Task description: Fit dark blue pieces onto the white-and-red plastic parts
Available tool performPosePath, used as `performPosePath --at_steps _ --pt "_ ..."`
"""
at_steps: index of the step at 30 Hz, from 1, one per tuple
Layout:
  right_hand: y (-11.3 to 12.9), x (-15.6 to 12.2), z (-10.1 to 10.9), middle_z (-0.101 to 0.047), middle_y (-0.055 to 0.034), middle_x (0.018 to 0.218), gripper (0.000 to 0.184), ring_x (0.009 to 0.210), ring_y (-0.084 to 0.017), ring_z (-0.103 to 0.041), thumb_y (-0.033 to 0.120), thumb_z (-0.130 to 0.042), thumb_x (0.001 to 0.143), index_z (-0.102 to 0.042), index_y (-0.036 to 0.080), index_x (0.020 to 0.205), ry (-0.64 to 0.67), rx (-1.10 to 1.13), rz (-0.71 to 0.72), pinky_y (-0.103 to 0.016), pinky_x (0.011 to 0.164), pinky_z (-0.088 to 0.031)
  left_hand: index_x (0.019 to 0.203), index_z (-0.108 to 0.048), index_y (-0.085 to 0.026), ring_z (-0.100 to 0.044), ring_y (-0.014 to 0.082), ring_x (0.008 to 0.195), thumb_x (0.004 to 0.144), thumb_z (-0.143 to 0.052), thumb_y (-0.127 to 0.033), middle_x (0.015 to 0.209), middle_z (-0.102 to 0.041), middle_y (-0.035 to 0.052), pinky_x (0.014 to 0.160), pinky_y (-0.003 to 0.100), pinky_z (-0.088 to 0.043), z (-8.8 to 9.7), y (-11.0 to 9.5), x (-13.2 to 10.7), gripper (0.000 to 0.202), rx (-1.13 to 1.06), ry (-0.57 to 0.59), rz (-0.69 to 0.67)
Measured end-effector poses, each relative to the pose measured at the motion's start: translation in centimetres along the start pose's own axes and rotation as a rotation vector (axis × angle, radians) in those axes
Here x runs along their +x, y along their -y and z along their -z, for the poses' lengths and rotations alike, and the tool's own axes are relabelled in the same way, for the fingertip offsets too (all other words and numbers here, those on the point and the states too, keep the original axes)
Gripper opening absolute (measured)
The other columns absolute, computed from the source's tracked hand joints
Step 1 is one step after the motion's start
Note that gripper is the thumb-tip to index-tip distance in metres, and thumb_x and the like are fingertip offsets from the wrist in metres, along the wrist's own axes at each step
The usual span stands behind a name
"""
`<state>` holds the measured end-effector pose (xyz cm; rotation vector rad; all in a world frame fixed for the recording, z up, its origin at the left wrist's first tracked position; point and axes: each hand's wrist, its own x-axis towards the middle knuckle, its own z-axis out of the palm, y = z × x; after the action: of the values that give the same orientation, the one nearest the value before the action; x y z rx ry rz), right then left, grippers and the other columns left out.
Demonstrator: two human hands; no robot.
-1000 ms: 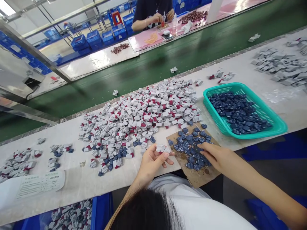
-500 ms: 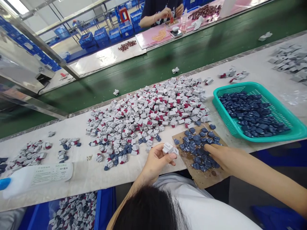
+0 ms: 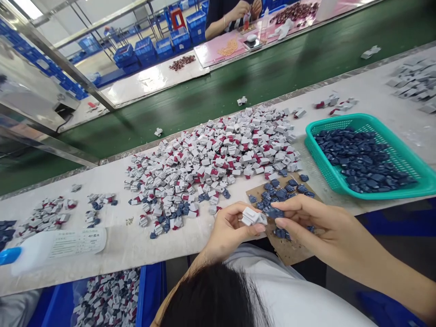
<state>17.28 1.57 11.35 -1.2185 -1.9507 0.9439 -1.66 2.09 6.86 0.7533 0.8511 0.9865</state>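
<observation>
My left hand (image 3: 231,229) pinches a light grey plastic piece (image 3: 251,217) between thumb and fingers, above the front edge of the table. Close beside it, my right hand (image 3: 316,227) grips a small dark blue piece (image 3: 273,211) between thumb and forefinger. Whether the two pieces touch I cannot tell. Below my right hand lies a brown cardboard sheet (image 3: 289,258) with several dark blue pieces (image 3: 279,194) on it, partly hidden by the hand. Behind my hands spreads a big heap of grey pieces with dark red parts (image 3: 218,154).
A green basket (image 3: 371,196) of dark blue pieces stands on the right. To the left lies a white bottle with a blue cap (image 3: 64,247). A blue bin (image 3: 150,290) sits below the table. Beyond the green conveyor belt (image 3: 190,102), a co-worker's hands (image 3: 243,11) handle small parts.
My right hand has lifted off the cardboard and moved left to my left hand, now with a dark blue piece in its fingers. My left hand still holds the grey piece.
</observation>
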Motion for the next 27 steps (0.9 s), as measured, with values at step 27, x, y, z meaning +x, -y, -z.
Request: performPosePath --at_steps 27 --pt "-0.1 1.2 0.0 -0.054 0.002 0.065 0.017 0.053 -0.011 -0.046 0.019 -0.04 0.093 -0.051 0.02 0.08 0.276 -0.109 0.09 -0.023 0.049 -0.028 0.08 -0.074 -0.02 -0.058 0.0123 0.064 0.067 -0.082 -0.024 0.069 -0.062 0.0015 0.056 0.021 -0.048 0.5 1.4 -0.9 0.016 0.386 -0.087 -0.464"
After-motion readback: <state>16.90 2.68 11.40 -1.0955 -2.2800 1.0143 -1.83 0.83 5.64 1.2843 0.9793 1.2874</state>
